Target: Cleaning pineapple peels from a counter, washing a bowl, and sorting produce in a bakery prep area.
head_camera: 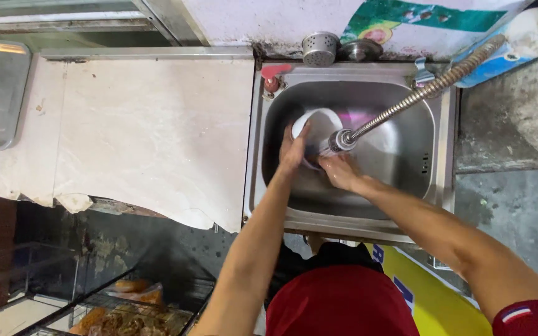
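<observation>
While water runs from the flexible metal faucet hose (418,96), a white bowl (319,121) is held tilted inside the steel sink (406,205), well below the rim. The left hand (292,151) is pressed against the bowl's left edge, its fingers (300,135) close together and curled over the rim; they appear clamped on it. The right hand (339,171) is set just under the spray head (342,140), touching the bowl's lower side; whether its fingers are spread or closed cannot be told, since they are hidden by the head and the water. Beyond the fingertips, a perforated metal cup (319,48) is seen on the ledge behind the sink, and a pale stone counter (151,130) lies off to the left of the left hand. The bowl is judged stiff, fairly light, breakable and slippery while wet, so it is best taken by the rim, thumb inside and fingers outside, with the underside supported.
</observation>
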